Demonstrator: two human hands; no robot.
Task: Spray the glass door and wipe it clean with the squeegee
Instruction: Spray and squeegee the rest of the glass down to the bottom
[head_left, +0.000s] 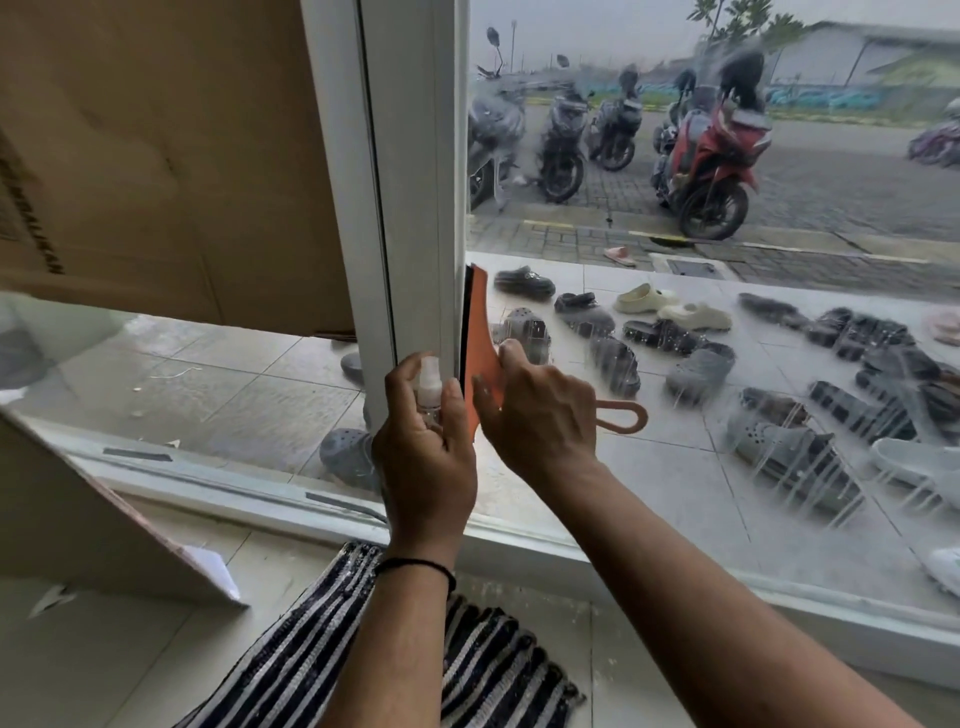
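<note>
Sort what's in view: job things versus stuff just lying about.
Job:
- orange squeegee, held by right hand
- small spray bottle, held in left hand
- glass door, wet with spray streaks

Lying about:
- striped mat
- cardboard box
- sandals and clogs outside
- parked scooters

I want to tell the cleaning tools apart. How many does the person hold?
2: a small spray bottle in the left hand beside the white frame, and an orange squeegee in the right hand against the glass.

White tiled floor (130, 665), striped mat (322, 654), cardboard box (156, 156) left; parked scooters (711, 156), scattered sandals (675, 332) outside.
</note>
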